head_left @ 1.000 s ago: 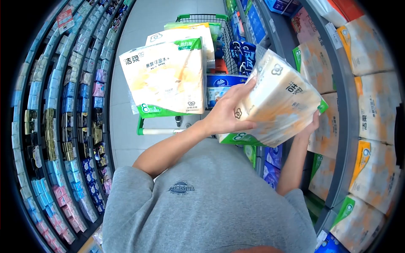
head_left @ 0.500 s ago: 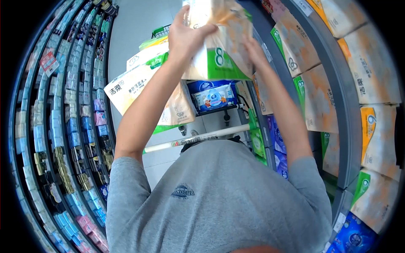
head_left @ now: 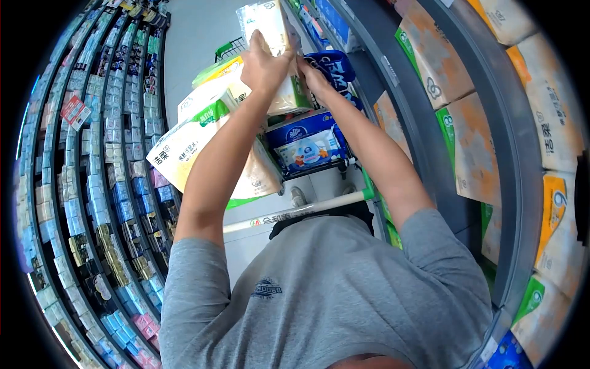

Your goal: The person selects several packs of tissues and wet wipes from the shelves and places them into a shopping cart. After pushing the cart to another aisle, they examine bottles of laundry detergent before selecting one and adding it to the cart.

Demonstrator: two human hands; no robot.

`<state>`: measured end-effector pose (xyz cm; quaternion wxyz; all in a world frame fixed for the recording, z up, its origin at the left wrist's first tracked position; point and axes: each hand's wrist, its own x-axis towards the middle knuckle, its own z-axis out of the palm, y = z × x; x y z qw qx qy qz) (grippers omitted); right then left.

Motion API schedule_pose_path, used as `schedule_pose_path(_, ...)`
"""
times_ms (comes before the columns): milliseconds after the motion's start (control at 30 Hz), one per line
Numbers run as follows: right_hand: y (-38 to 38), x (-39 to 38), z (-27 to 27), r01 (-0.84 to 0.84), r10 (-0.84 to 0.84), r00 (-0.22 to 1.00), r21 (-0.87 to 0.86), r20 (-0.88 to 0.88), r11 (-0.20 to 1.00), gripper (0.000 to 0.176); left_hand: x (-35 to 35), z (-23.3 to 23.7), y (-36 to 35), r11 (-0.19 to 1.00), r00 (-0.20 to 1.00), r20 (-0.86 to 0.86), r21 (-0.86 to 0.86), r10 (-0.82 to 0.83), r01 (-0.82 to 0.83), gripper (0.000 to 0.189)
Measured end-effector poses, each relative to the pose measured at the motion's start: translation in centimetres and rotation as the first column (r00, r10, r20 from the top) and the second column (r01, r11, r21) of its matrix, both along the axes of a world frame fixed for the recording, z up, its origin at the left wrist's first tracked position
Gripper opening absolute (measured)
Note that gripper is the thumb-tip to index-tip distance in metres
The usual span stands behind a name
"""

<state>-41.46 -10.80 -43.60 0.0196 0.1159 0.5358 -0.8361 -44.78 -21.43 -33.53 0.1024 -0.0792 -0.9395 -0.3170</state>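
Both hands grip a cream and green tissue pack (head_left: 265,21), held upright over the far part of the shopping cart. My left hand (head_left: 265,64) clasps its left side with the thumb up. On its right side, my right hand (head_left: 313,79) has its fingers partly hidden by the pack. Below sits a blue wipes pack (head_left: 307,150) in the cart. More cream tissue packs (head_left: 184,144) stick out over the cart's left side. The white cart handle (head_left: 301,212) with green ends crosses in front of my body.
A long shelf (head_left: 117,184) of small packets runs along the left. On the right, a grey shelf edge (head_left: 485,80) borders large tissue packs (head_left: 473,147). A dark blue sign or pack (head_left: 332,66) lies just beyond my right hand.
The held pack has moved left and turned, so its narrower side shows. Both hands have moved with it, the right one clearly leftward. The blue wipes pack is more exposed.
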Motion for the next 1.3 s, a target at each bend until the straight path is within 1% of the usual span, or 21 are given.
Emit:
schedule_pose_path(133, 0.5, -0.3, -1.3, -0.041, 0.042, 0.993, -0.01, 0.113, 0.999, 0.073, -0.2, -3.2, 1.5, 0.993, 0.994, 0.055, -0.078, 0.092, -0.088, 0.09)
schedule_pose_path(200, 0.9, -2.1, -4.7, -0.051, 0.05, 0.992, 0.006, 0.114, 0.999, 0.074, -0.4, -5.1, 1.8, 0.989, 0.992, 0.052, -0.099, 0.118, -0.113, 0.09)
schedule_pose_path(267, 0.9, -2.7, -5.8, -0.069, 0.06, 0.996, 0.128, 0.071, 0.989, 0.067, -0.7, -6.5, 2.2, 0.986, 0.986, 0.057, -0.069, 0.159, -0.154, 0.085)
schedule_pose_path(333, 1.4, -2.7, -6.2, -0.102, 0.095, 0.991, 0.083, 0.092, 0.991, 0.066, -1.4, -7.1, 2.8, 0.983, 0.982, 0.086, -0.082, 0.169, -0.162, 0.083)
schedule_pose_path(400, 1.3, -2.4, -5.9, -0.07, 0.065, 0.997, 0.15, 0.036, 0.986, 0.066, -2.2, -7.2, 3.3, 0.982, 0.978, 0.11, -0.092, 0.176, -0.166, 0.081)
schedule_pose_path(467, 0.9, -2.8, -7.3, -0.059, 0.052, 0.997, 0.135, 0.051, 0.989, 0.066, -3.7, -7.8, 3.6, 0.979, 0.975, 0.12, -0.105, 0.188, -0.176, 0.078)
schedule_pose_path(533, 0.4, -2.8, -9.0, 0.006, -0.045, 0.995, 0.383, 0.092, 0.924, 0.073, -5.6, -8.0, 3.6, 0.981, 0.97, 0.161, -0.099, 0.181, -0.167, 0.08)
schedule_pose_path(600, 0.3, -0.4, -7.6, 0.016, -0.043, 0.997, 0.346, 0.071, 0.938, 0.069, -7.0, -8.1, 3.6, 0.968, 0.956, 0.208, -0.18, 0.208, -0.172, 0.08)
schedule_pose_path(667, 0.7, 2.9, -3.8, -0.032, 0.04, 0.999, 0.274, -0.024, 0.961, 0.066, -8.4, -8.4, 3.7, 0.967, 0.945, 0.268, -0.22, 0.187, -0.129, 0.08)
schedule_pose_path(733, 0.8, 5.1, -5.2, 0.106, -0.076, 0.992, 0.321, -0.104, 0.941, 0.056, -9.4, -9.6, 3.9, 0.951, 0.923, 0.344, -0.302, 0.173, -0.065, 0.079)
schedule_pose_path(800, 1.8, 8.0, -4.2, 0.088, -0.061, 0.995, 0.365, -0.085, 0.927, 0.046, -10.1, -10.8, 3.8, 0.951, 0.924, 0.357, -0.308, 0.141, -0.026, 0.078)
schedule_pose_path(900, 3.4, 13.5, -3.0, 0.072, -0.058, 0.997, 0.394, -0.047, 0.916, 0.045, -9.6, -10.6, 4.3, 0.928, 0.916, 0.388, -0.369, 0.106, 0.048, 0.07)
schedule_pose_path(967, 4.3, 18.0, -1.0, 0.113, -0.141, 0.986, 0.282, 0.083, 0.953, 0.041, -9.6, -11.3, 5.0, 0.924, 0.922, 0.375, -0.378, 0.096, 0.058, 0.066)
schedule_pose_path(1033, 5.2, 22.4, -1.1, 0.26, -0.294, 0.946, 0.226, 0.134, 0.939, 0.037, -9.0, -12.0, 6.0, 0.89, 0.953, 0.295, -0.451, 0.073, 0.072, 0.054)
schedule_pose_path(1100, 6.3, 26.6, -1.2, 0.325, -0.383, 0.901, 0.268, 0.204, 0.907, 0.037, -4.8, -8.9, 7.1, 0.786, 0.973, 0.216, -0.587, -0.078, 0.193, 0.05)
schedule_pose_path(1133, 6.5, 28.4, -1.2, 0.382, -0.446, 0.865, 0.273, 0.231, 0.883, 0.036, -3.3, -9.1, 7.6, 0.782, 0.959, 0.149, -0.555, -0.241, 0.283, 0.048)
schedule_pose_path(1167, 6.6, 30.0, -0.9, 0.44, -0.508, 0.822, 0.279, 0.258, 0.854, 0.036, -1.1, -9.8, 8.5, 0.797, 0.937, -0.027, -0.535, -0.348, 0.28, 0.041)
schedule_pose_path(1200, 6.5, 31.1, -0.3, 0.445, -0.515, 0.821, 0.287, 0.246, 0.848, 0.036, 1.1, -9.8, 9.2, 0.785, 0.85, -0.12, -0.467, -0.513, 0.407, 0.041)
schedule_pose_path(1233, 6.2, 32.2, 0.2, 0.507, -0.574, 0.775, 0.284, 0.263, 0.814, 0.036, 4.2, -8.6, 10.1, 0.743, 0.78, -0.062, -0.358, -0.623, 0.566, 0.038)
schedule_pose_path(1267, 5.8, 33.0, 0.6, 0.568, -0.632, 0.722, 0.28, 0.281, 0.774, 0.035, 7.3, -9.2, 11.1, 0.723, 0.693, -0.224, -0.327, -0.685, 0.609, 0.035)
schedule_pose_path(1300, 5.5, 33.5, 0.6, 0.609, -0.661, 0.704, 0.258, 0.26, 0.75, 0.036, 10.1, -8.6, 11.8, 0.64, 0.618, -0.169, -0.266, -0.768, 0.721, 0.034)
